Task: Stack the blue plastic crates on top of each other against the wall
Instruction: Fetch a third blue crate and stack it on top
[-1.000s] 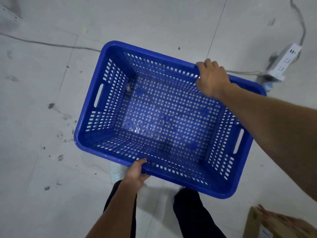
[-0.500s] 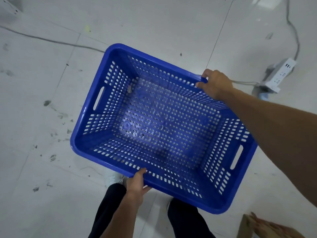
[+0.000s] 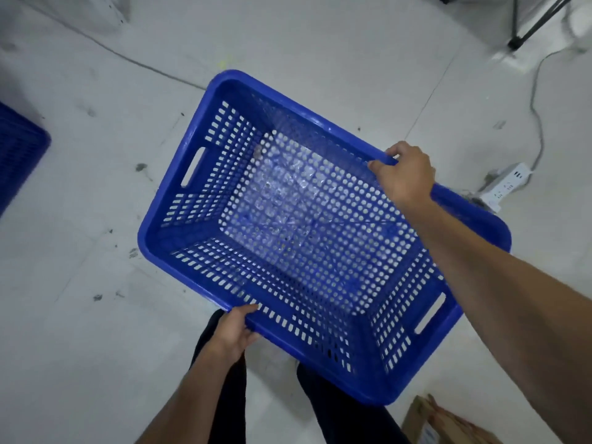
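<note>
A blue perforated plastic crate (image 3: 179,193), empty, hangs in the air over the grey floor, held by both hands. My left hand (image 3: 235,331) grips the near long rim. My right hand (image 3: 405,174) grips the far long rim, its arm crossing the crate's right end. A corner of a second blue crate (image 3: 19,152) shows at the left edge of the head view, on the floor.
A white power strip (image 3: 506,187) with a grey cable (image 3: 538,116) lies on the floor to the right. Black tripod legs (image 3: 528,24) stand at the top right. A cardboard box (image 3: 442,424) sits at the bottom right. My dark trouser legs (image 3: 336,408) are below the crate.
The view has shifted left and forward with the crate carried along. The second blue crate and the tripod legs have come into view. Both hands keep their grip on the rims.
</note>
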